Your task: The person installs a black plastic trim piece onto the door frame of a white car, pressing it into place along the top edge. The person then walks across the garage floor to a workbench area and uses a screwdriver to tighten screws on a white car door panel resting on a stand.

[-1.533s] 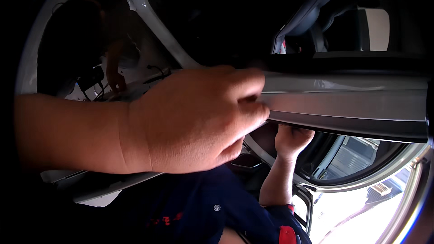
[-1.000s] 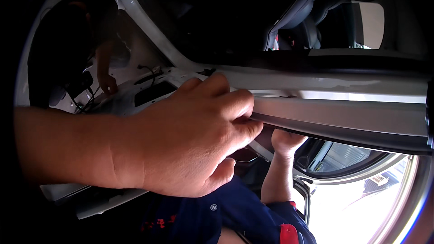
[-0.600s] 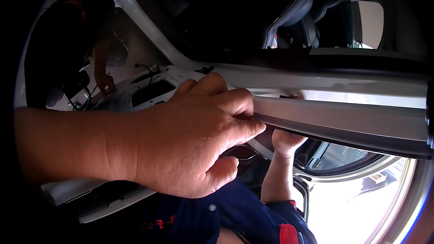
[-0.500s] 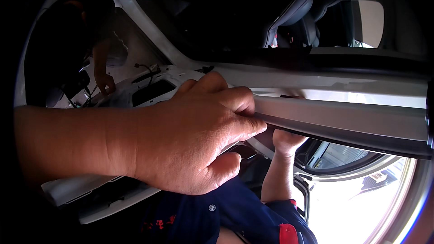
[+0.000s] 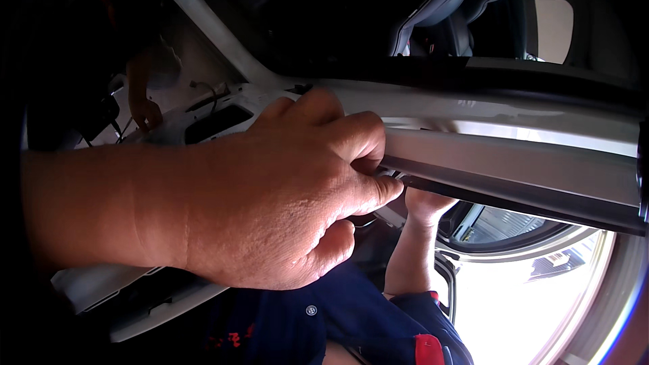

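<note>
A long grey trim strip (image 5: 514,157) with a black lower edge runs from the middle to the right. My left hand (image 5: 284,196) reaches across from the left, its index finger and thumb closed on the left end of this strip at the black edge; the other fingers are curled. From below comes my right hand (image 5: 427,204), behind and under the strip. Its palm lies against the underside, and what look like blurred fingertips show above the upper edge. The strip hides most of its fingers.
Behind the strip runs a white car body sill (image 5: 419,105). Dark seats (image 5: 460,34) fill the back right. At far left, a co-worker's hand (image 5: 145,113) touches a white panel with cables. A curved door window frame (image 5: 507,226) stands at lower right.
The strip and the car body sit slightly higher in view. My left thumb has shifted a little along the black edge. Both hands keep their hold.
</note>
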`<action>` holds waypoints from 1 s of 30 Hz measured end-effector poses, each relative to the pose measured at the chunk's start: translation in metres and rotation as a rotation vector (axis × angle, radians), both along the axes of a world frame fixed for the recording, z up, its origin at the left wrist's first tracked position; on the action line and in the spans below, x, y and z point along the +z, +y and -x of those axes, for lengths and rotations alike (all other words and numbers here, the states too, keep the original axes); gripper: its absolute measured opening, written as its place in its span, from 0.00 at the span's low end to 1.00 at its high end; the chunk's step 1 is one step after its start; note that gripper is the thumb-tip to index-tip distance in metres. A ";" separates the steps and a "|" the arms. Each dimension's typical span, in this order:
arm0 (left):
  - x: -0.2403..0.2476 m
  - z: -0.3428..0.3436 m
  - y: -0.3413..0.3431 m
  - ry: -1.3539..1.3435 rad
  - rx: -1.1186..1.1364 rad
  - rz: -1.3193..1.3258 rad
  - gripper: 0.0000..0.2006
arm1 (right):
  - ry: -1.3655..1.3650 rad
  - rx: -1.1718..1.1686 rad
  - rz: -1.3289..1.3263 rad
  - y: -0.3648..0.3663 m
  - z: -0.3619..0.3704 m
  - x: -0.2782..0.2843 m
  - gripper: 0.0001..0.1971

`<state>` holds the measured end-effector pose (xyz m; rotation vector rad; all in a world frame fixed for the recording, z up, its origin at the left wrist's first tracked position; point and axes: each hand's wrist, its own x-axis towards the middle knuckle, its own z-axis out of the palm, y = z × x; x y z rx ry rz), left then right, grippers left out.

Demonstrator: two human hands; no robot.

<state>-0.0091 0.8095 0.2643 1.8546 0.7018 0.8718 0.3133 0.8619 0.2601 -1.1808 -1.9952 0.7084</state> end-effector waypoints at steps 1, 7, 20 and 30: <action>0.000 0.000 0.000 -0.008 -0.002 0.004 0.31 | -0.118 0.018 -0.124 0.000 -0.004 0.000 0.18; -0.005 -0.011 0.002 -0.080 0.121 -0.195 0.30 | -0.356 -0.002 -0.324 0.001 -0.001 0.000 0.19; 0.005 0.003 -0.002 -0.110 0.055 -0.104 0.29 | -0.125 -0.114 -0.276 0.003 0.012 0.000 0.11; 0.020 0.005 0.001 -0.046 -0.012 -0.072 0.28 | -0.199 -0.090 -0.295 0.007 0.000 0.004 0.06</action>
